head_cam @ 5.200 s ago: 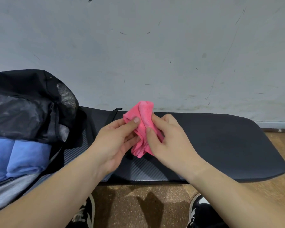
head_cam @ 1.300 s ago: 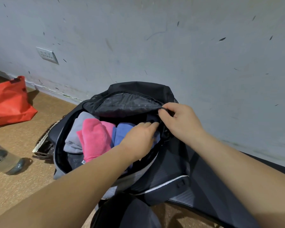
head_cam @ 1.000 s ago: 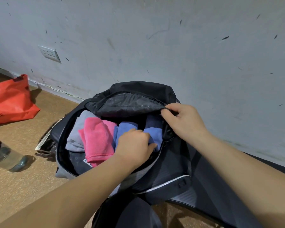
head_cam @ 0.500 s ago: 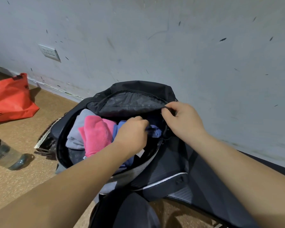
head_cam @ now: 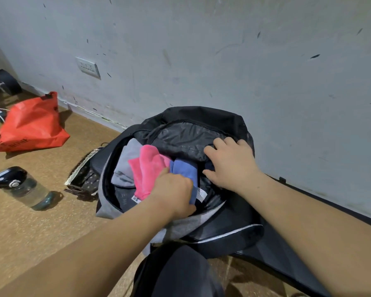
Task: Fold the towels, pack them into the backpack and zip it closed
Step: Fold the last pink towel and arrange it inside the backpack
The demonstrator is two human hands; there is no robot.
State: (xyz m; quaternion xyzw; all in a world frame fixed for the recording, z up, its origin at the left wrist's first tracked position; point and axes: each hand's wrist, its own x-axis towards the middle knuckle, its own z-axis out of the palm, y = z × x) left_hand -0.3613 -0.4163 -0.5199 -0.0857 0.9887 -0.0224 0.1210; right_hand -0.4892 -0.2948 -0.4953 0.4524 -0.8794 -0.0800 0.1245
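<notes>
Left hand [head_cam: 173, 192] curled into a fist inside the mouth of the backpack [head_cam: 203, 118], fingers closed around the lower edge of the blue towel [head_cam: 183, 170], knuckles pressing against the pink towel [head_cam: 148, 168] just beside it. Right hand [head_cam: 230, 162] spread wide and flat, palm down, fingers splayed over the dark inner lining at the upper right of the opening, gripping nothing; thumb reaching towards the blue towel from the right. Blue towel thus between the two hands, upright in the compartment, a white label [head_cam: 202, 194] showing at its foot. Pink towel standing to its left, touching it, with a small tag at the bottom. Grey towel [head_cam: 127, 162] further left again, tucked against the side wall of the bag. All three packed side by side in the main compartment, zip not closed, flap pushed back towards the grey wall [head_cam: 201, 50]. Backpack lying on a dark padded bench [head_cam: 283, 256] along the wall. On the brown floor [head_cam: 19, 228] to the left: a clear water bottle [head_cam: 21, 187] on its side with a black cap, a red bag [head_cam: 31, 125] well apart near the wall, and a wall socket [head_cam: 88, 67] above.
</notes>
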